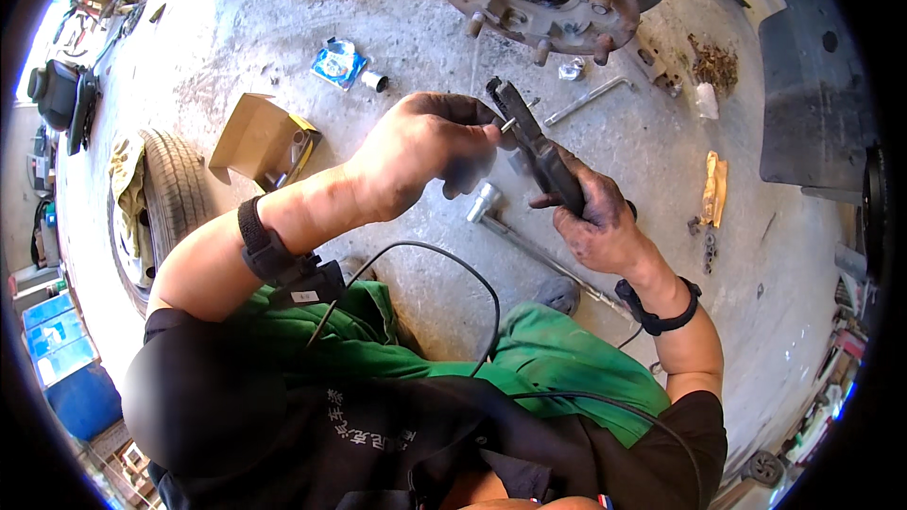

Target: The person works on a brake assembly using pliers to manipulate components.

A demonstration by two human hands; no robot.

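My right hand [602,217] is wrapped round the lower end of a long dark metal part [539,146], which slants up and to the left over the floor. Its exact kind does not show. Close beside its upper half, my left hand [439,151] pinches a thin, shiny metal piece [508,125] between thumb and fingers. That piece reaches the dark part's edge; whether the two touch, I cannot tell. Some left fingers are blurred. A rusty wheel hub [567,14] with several studs stands ahead, beyond both hands.
A socket wrench [529,247] lies below my hands; a metal bar [588,102] lies near the hub. An opened carton [253,144], blue packet [337,64] and tyre [177,184] are to the left. An orange wrapper [714,189] lies right. A black cable [416,245] loops over my lap.
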